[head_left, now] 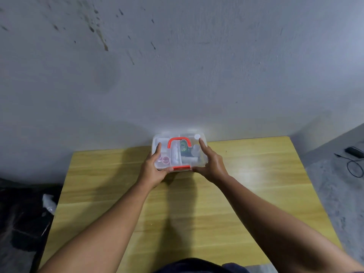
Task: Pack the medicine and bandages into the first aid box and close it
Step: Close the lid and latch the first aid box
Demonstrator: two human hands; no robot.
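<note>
A clear plastic first aid box with a red handle and a red front latch sits at the far edge of the wooden table, against the wall. Its lid is down. Through the lid I see a white bottle, a dark green pack and pink items inside. My left hand grips the box's left front corner, fingers on the lid. My right hand grips the right front side, index finger stretched over the lid. Both thumbs press near the latch.
A grey wall rises right behind the box. Dark bags and a clear plastic wrapper lie on the floor to the left of the table. A black cable and a device lie on the floor at the right.
</note>
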